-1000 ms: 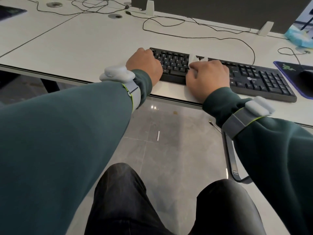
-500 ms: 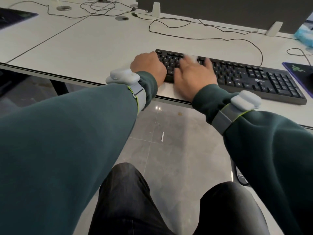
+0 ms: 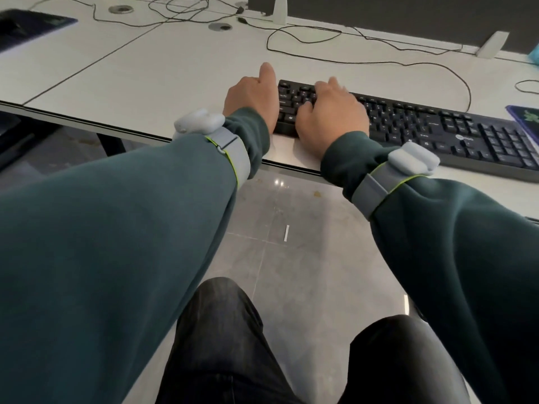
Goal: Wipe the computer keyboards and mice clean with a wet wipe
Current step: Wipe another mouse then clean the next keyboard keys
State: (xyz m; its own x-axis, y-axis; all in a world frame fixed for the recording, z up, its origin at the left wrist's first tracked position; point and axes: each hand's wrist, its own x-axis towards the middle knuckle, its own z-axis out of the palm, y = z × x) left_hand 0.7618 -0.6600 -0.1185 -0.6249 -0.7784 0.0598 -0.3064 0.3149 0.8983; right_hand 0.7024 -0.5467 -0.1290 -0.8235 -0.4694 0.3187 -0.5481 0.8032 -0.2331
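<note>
Right hand (image 3: 329, 112) has slid from the middle of the black keyboard (image 3: 423, 126) to its left-end keys, closing on the left hand (image 3: 250, 100) over the past sec. It now lies knuckles-up on those keys. The wet wipe, seen at its fingertips a sec ago, is hidden, presumably underneath. Whether the fingers press flat or pinch the wipe can't be told; they're blurred.

Left hand sits against the keyboard's left end on the white desk (image 3: 175, 68), one digit stretched fwd. The rest are hidden behind the hand's back, so its grip can't be told either. The keyboard lies near the desk's front edge, and its cable (image 3: 379, 58) loops away toward the back. A mouse pad (image 3: 525, 118) shows at far right; no mouse is in view.

Risks, as judged:
- With nowhere further left to go, a hard stroke could shove the keyboard into the bracing hand or skew it.
- Heavy pressure may fire keystrokes if the PC is on.
- A very wet wipe could leave moisture btwn keys.
- A bunched wipe would skip rows.
</note>
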